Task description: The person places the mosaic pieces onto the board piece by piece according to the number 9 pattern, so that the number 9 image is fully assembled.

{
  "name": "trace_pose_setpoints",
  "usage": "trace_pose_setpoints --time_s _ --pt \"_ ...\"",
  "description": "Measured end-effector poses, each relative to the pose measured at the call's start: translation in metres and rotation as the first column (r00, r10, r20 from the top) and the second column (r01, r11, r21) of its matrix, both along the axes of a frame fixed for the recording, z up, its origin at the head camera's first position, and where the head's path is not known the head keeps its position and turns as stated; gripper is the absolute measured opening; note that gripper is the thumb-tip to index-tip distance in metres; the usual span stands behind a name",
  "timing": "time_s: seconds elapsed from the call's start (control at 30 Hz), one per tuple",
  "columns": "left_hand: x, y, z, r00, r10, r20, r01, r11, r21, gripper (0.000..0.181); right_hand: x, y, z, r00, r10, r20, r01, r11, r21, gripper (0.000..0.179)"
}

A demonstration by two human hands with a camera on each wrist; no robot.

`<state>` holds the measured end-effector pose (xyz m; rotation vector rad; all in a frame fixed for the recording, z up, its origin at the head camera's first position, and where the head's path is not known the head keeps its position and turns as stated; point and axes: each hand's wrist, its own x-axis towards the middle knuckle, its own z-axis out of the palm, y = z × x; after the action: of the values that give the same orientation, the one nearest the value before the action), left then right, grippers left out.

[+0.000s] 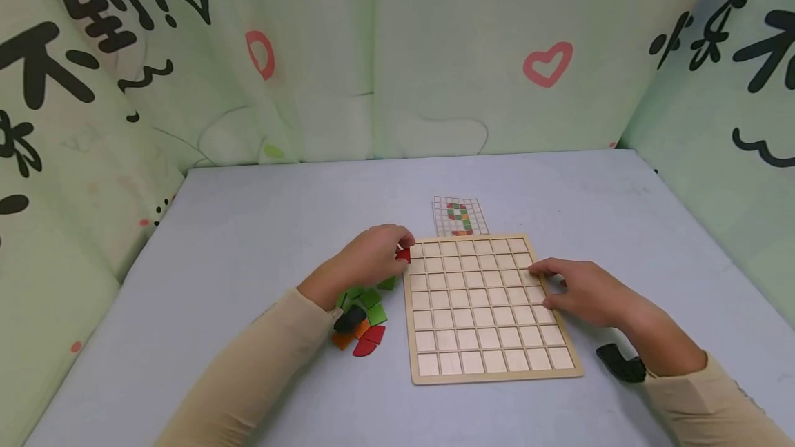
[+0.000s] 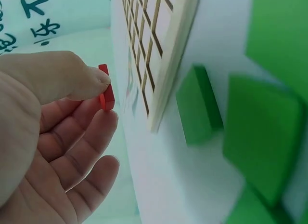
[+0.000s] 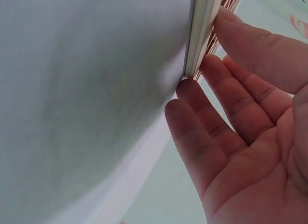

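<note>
My left hand [image 1: 376,254] pinches a small red piece [image 1: 404,254] between thumb and fingers, at the upper left corner of the wooden grid board [image 1: 494,378]. The left wrist view shows this red piece [image 2: 107,91] as a thin block under the thumb tip. My right hand [image 1: 584,288] rests its thumb and fingertips along the board's right edge, fingers loosely extended, as the right wrist view also shows beside the board's rim [image 3: 201,36]. Green pieces [image 1: 370,297] lie by the left wrist, the nearest being a green block [image 2: 197,106] beside the board.
Orange pieces [image 1: 341,341] and red quarter-round pieces [image 1: 364,348] lie left of the board. Behind it sits a printed pattern card [image 1: 461,216] with coloured squares, its lower edge meeting the board. Patterned curtains [image 1: 459,54] surround the white table [image 1: 286,205].
</note>
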<state>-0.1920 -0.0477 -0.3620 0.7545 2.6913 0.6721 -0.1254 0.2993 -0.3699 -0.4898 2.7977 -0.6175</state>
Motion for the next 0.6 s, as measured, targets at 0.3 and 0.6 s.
trace_pose_setpoints --time_s 0.3,0.6 --pt "-0.004 0.027 -0.002 0.999 -0.023 0.031 0.022 0.999 0.029 0.031 0.0 0.0 0.001 1.0 -0.004 0.012 0.004 1.0 -0.003 0.051" --pt "-0.004 0.042 -0.003 0.998 -0.038 0.04 0.036 0.999 0.037 0.03 0.0 0.001 0.002 0.999 -0.014 0.033 0.014 1.0 0.007 0.052"
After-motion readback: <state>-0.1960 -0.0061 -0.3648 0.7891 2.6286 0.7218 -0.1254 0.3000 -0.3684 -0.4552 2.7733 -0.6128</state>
